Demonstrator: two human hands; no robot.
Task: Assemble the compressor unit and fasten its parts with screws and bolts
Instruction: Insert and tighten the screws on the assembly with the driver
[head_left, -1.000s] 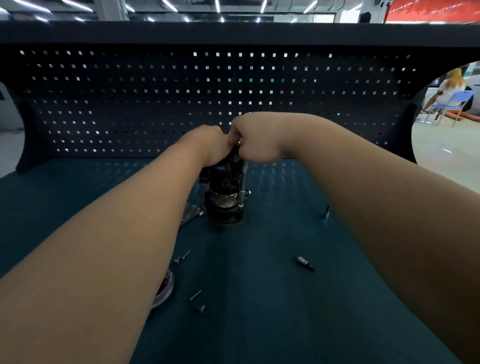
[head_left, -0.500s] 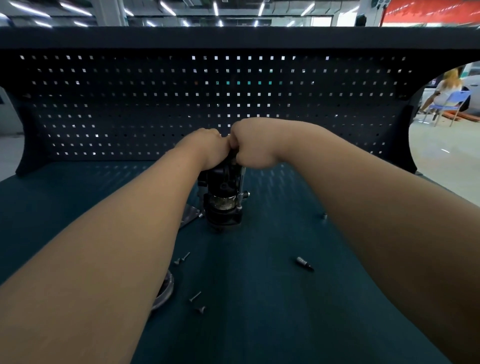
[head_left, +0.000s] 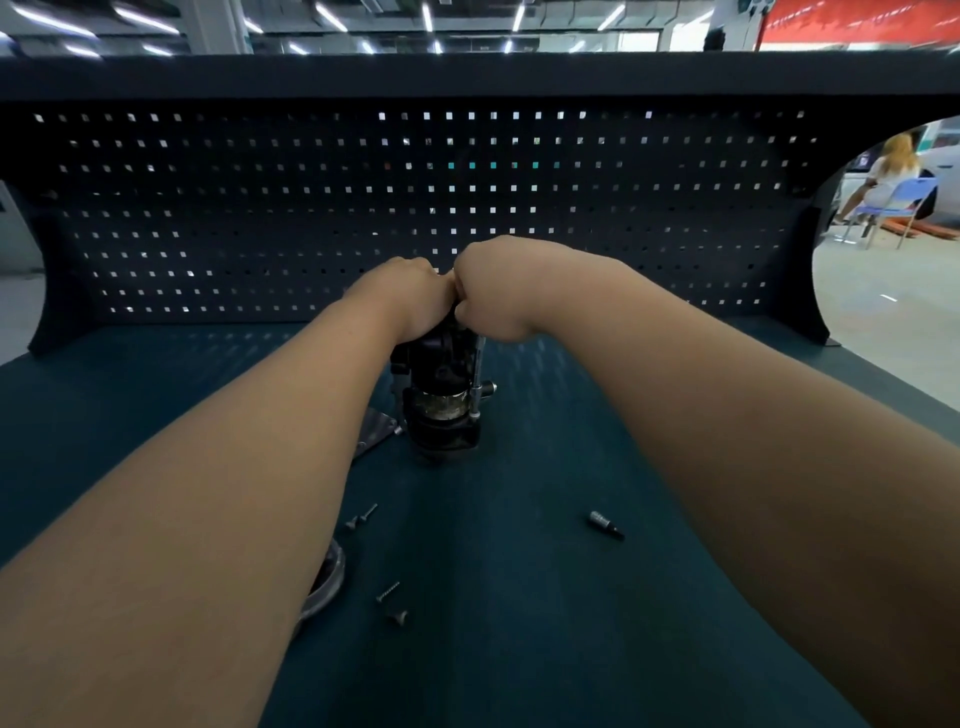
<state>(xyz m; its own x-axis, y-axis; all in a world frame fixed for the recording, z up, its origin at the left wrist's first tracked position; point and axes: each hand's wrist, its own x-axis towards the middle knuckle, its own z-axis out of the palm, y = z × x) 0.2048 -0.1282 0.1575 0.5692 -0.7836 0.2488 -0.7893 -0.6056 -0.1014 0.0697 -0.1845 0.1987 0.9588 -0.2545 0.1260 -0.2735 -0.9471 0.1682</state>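
A black compressor unit (head_left: 441, 400) stands upright on the dark green bench (head_left: 519, 623), with a long bolt running down its right side. My left hand (head_left: 402, 296) and my right hand (head_left: 493, 291) sit side by side on its top, knuckles touching, fingers curled down over the upper part. What the fingers hold is hidden behind the hands. Several loose screws (head_left: 387, 592) lie on the bench near my left forearm, two more screws (head_left: 361, 517) a little further back.
A metal plate (head_left: 374, 431) lies left of the unit. A round metal cover (head_left: 327, 582) shows partly under my left forearm. A small driver bit (head_left: 605, 525) lies to the right. A perforated back panel (head_left: 467, 208) closes the bench's far side. A seated person (head_left: 888, 182) is far right.
Both hands have sunk slightly on top of the unit and stayed pressed together. The unit and the loose parts have not moved.
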